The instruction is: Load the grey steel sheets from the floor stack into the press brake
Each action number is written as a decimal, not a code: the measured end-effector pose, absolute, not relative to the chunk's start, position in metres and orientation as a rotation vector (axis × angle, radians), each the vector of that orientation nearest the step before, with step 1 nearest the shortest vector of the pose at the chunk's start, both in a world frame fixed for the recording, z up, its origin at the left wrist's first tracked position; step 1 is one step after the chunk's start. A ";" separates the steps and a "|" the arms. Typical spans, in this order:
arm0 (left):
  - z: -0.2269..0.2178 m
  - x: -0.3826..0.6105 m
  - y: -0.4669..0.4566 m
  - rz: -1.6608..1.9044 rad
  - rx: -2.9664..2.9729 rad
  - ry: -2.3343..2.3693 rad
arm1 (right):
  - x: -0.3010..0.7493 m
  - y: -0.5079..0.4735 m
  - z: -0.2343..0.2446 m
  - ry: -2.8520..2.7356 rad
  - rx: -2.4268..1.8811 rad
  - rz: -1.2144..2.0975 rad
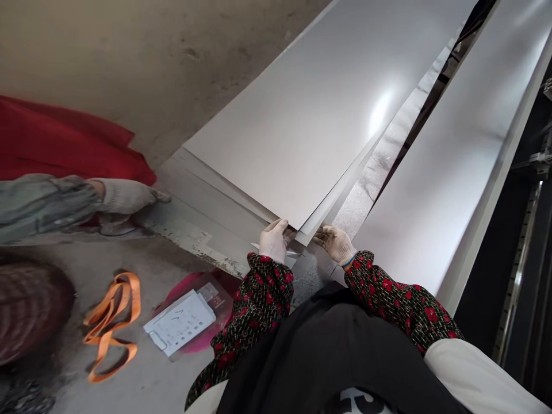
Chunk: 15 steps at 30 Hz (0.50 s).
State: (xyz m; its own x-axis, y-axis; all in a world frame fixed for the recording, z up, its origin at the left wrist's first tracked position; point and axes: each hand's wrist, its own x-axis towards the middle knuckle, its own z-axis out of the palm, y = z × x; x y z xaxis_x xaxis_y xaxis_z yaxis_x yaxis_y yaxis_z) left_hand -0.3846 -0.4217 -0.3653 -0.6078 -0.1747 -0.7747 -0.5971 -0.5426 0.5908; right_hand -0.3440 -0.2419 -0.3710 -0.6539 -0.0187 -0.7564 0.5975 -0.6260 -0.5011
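A large pale grey metal sheet (pixel 297 121) stretches away from me, its near corner pointing toward my body. My left hand (pixel 274 240), in a white knit glove, pinches the sheet's edge just left of that corner. At the corner's right side, my gloved right hand (pixel 336 244) has its fingers curled at the edge of a second sheet (pixel 311 234) lying just beneath. Slightly fanned apart, the two sheets rest over more sheets (pixel 215 207). The fingertips under the edges are partly hidden.
On the left, a co-worker's gloved hand (pixel 129 196) touches the stack's far edge beside red cloth (pixel 64 144). An orange strap (pixel 125 299) and a clipboard with papers (pixel 181 322) lie on the floor. Another long sheet (pixel 448 172) runs along the right, beside dark machinery (pixel 517 241).
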 end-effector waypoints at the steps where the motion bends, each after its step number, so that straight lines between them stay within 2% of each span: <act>1: -0.364 -0.384 -0.421 2.255 -1.230 1.291 | -0.344 -0.242 -0.372 1.111 1.057 -2.303; 8: -0.356 -0.405 -0.405 2.285 -1.223 1.261 | -0.352 -0.235 -0.366 1.332 1.190 -2.200; 12: -0.338 -0.425 -0.399 2.120 -1.151 1.450 | -0.375 -0.236 -0.348 1.166 0.968 -2.227; 15: -0.320 -0.417 -0.389 2.043 -1.039 1.580 | -0.389 -0.236 -0.332 1.055 0.998 -2.336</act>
State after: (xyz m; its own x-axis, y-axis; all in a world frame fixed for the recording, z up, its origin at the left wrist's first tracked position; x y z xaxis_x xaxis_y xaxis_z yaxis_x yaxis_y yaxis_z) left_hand -0.4169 -0.3893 -0.3197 -0.6667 -0.1535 -0.7294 -0.6674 -0.3127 0.6759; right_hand -0.3891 -0.2361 -0.3323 -0.6712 -0.0553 -0.7393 0.5913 -0.6414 -0.4889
